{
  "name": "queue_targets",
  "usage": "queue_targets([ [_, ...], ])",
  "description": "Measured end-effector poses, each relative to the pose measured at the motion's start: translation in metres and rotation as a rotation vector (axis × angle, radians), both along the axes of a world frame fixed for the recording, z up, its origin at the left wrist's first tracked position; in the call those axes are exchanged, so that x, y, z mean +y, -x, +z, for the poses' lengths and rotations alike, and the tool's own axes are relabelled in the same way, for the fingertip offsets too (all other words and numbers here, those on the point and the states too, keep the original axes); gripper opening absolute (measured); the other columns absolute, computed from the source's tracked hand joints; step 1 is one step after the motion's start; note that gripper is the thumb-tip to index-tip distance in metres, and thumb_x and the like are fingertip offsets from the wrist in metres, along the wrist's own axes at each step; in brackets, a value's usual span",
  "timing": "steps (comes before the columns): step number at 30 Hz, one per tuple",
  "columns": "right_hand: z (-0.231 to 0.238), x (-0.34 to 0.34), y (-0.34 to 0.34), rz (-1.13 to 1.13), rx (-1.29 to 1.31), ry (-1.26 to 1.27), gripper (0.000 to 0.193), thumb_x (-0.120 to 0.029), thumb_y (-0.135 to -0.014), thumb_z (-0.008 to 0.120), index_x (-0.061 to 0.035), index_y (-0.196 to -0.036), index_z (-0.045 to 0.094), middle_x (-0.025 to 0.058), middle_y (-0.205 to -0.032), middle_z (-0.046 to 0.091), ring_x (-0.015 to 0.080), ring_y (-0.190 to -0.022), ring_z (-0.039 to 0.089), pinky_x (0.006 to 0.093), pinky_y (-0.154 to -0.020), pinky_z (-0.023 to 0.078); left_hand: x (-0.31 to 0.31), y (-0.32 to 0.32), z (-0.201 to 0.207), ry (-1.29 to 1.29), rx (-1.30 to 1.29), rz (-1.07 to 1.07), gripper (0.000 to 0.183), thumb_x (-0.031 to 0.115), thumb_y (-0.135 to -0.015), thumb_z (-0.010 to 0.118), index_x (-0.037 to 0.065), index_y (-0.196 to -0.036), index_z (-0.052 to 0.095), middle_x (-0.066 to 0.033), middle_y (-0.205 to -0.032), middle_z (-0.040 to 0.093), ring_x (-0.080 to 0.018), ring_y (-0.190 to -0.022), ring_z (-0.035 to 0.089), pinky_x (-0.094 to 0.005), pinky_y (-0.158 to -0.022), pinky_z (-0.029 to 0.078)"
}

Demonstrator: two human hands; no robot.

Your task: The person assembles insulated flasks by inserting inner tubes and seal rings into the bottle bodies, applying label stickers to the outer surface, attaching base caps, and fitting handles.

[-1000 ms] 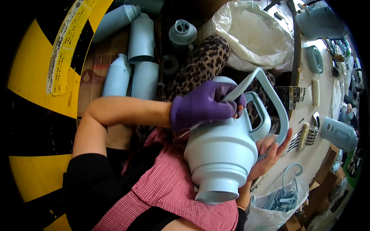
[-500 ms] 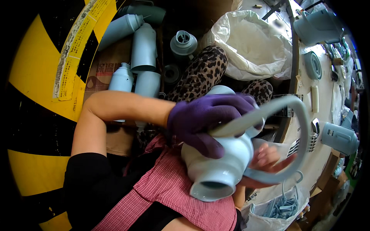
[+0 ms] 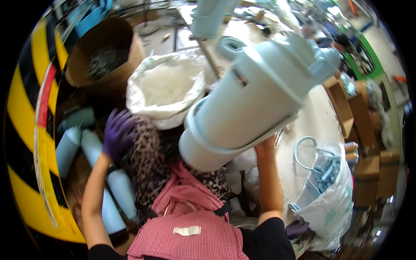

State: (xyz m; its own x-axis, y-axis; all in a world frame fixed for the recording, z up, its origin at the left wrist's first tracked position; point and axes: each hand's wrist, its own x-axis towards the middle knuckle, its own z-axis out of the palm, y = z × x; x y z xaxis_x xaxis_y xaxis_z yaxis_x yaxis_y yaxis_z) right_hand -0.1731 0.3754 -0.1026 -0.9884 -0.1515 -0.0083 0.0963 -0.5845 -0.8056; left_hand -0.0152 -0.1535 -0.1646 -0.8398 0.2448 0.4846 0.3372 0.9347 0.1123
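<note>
A large light blue thermos flask (image 3: pixel 247 104) is raised in front of me, tilted, its round base end toward my lap and its spouted top at the upper right. My right hand (image 3: pixel 265 145) is at its underside by the handle strip, holding it up; the flask hides most of the fingers. My left hand (image 3: pixel 117 136), in a purple glove, is off the flask, empty, with its fingers spread above my left knee. Blurred light blue flask bodies (image 3: pixel 121 190) lie beside my left forearm.
Ahead stands a white sack (image 3: pixel 141 93) with pale contents, behind it a cardboard box (image 3: pixel 136 52) of thin wiry pieces. At right, a plastic bag (image 3: pixel 320 212) holds blue handles beside the workbench (image 3: pixel 290 173). A yellow-black striped surface (image 3: pixel 26 177) borders my left.
My left hand has let go of the flask and moved left. The flask has risen from my lap to the front right and turned its base toward me. The view has shifted right.
</note>
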Motion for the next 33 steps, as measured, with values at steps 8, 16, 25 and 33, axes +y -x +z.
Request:
queue_targets([
  [8,0.129,0.269,0.053,-0.745,0.359,-0.182,0.04,-0.025,-0.104,0.063,-0.0052,-0.139,0.057,0.008,-0.141,0.058,0.0253,-0.128,0.057,0.0505,-0.106,0.051,-0.062,-0.185,-0.216,-0.298,-1.18,0.831,0.083,0.046,-0.092,0.068,0.001,-0.156,0.042,-0.0271,-0.158,0.044,-0.0424,-0.145,0.043,-0.0475,-0.121,0.034],
  [16,0.034,0.371,0.235,-0.962,0.053,-0.608,0.055,-0.035,-0.093,0.074,-0.0026,-0.137,0.062,0.0114,-0.138,0.063,0.0278,-0.127,0.057,0.054,-0.103,0.046,-0.051,-0.187,-0.213,0.054,-1.118,0.809,0.064,0.059,-0.092,0.06,0.015,-0.137,0.063,-0.0188,-0.138,0.065,-0.0403,-0.127,0.06,-0.0543,-0.105,0.046],
  [25,0.081,0.152,0.115,-0.791,1.051,-1.499,0.029,-0.018,-0.104,0.063,-0.0023,-0.128,0.067,0.015,-0.141,0.059,0.0315,-0.13,0.056,0.0441,-0.106,0.048,0.046,-0.178,0.006,0.02,-0.553,0.792,0.025,0.027,-0.08,0.069,0.016,-0.102,0.069,-0.0063,-0.089,0.063,-0.0291,-0.09,0.062,-0.0419,-0.087,0.045],
  [33,0.084,-0.222,-0.064,0.811,1.736,-1.058,0.051,-0.023,-0.081,0.083,-0.0095,-0.129,0.068,0.0075,-0.122,0.074,0.0265,-0.119,0.068,0.0477,-0.121,0.035,0.155,-0.105,0.163,0.47,0.07,0.051,0.022,0.018,-0.08,0.07,0.02,-0.102,0.069,0.0009,-0.092,0.057,-0.0167,-0.097,0.06,-0.0497,-0.105,0.043],
])
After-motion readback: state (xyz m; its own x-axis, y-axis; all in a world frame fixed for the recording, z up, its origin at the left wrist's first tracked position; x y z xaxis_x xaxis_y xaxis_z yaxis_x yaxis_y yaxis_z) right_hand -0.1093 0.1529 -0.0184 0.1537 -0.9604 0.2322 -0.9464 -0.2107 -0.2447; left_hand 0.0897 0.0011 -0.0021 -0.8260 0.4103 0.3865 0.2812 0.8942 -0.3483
